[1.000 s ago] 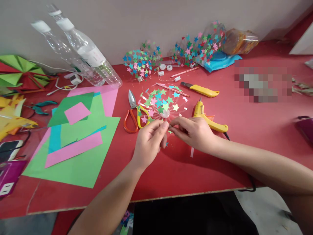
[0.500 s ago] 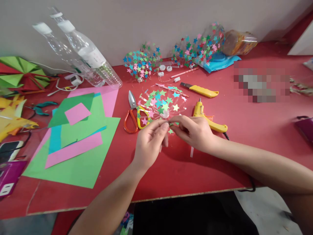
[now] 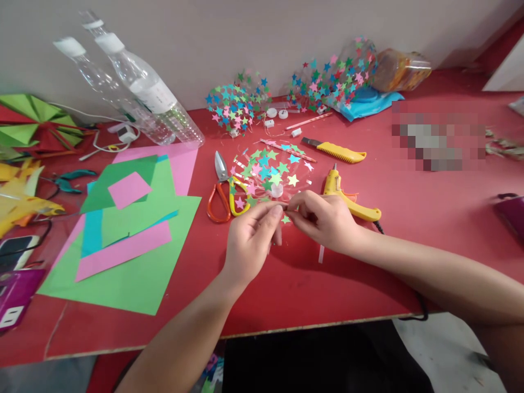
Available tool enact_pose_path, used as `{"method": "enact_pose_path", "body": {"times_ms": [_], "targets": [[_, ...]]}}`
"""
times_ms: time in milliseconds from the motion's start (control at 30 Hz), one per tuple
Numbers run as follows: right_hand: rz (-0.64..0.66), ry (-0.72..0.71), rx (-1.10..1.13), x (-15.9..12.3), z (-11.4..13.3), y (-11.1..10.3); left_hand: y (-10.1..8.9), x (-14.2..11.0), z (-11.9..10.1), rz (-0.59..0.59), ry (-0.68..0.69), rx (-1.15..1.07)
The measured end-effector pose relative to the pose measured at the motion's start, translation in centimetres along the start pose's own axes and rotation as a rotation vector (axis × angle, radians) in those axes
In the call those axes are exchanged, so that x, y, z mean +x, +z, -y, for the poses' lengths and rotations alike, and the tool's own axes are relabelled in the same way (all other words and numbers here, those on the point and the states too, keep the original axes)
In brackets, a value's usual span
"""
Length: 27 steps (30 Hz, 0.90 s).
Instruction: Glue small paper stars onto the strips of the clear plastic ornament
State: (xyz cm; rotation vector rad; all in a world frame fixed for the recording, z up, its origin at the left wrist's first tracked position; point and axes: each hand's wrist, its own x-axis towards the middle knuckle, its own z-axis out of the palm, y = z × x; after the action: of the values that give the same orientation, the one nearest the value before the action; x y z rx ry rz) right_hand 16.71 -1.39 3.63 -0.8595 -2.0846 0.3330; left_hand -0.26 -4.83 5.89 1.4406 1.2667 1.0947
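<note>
My left hand (image 3: 252,234) and my right hand (image 3: 321,221) meet fingertip to fingertip over the table. Both are closed in a pinch; whatever lies between the fingers is too small to make out. Just behind them sits a clear plastic piece (image 3: 277,190) covered with green, blue and pink paper stars (image 3: 264,161). Beyond my left fingers lie scissors (image 3: 220,188) with one orange and one yellow handle. A yellow glue gun (image 3: 347,201) rests behind my right hand, partly hidden by it. A small pale strip (image 3: 321,254) shows below my right wrist.
Coloured paper sheets (image 3: 172,256) lie at the left, with clear plastic bottles (image 3: 151,93) behind. A yellow utility knife (image 3: 339,153) lies beyond the glue gun. Star-covered clear pieces (image 3: 231,109) stand along the wall. The red table's front edge (image 3: 286,329) runs close below my arms.
My right fingertips have shifted slightly to the right, away from the left ones. My left hand keeps its place, and the objects on the table look nearly the same.
</note>
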Motion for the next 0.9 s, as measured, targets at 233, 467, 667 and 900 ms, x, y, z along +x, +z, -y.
{"method": "enact_pose_path", "body": {"times_ms": [233,467,667,900], "targets": [[-0.049,0.014,0.012,0.0,0.1,-0.4,0.0,-0.5,-0.3,-0.139,0.139,0.07],[-0.156,-0.304,-0.201,0.6,-1.2,-2.0,-0.4,-0.3,-0.3,-0.351,0.29,0.026],[-0.221,-0.388,-0.305,1.3,-3.2,-2.5,-0.8,0.4,0.9,-0.317,0.387,0.027],[-0.155,-0.393,-0.454,1.0,-3.8,-2.0,-0.9,0.8,1.2,-0.335,0.399,0.045]]}}
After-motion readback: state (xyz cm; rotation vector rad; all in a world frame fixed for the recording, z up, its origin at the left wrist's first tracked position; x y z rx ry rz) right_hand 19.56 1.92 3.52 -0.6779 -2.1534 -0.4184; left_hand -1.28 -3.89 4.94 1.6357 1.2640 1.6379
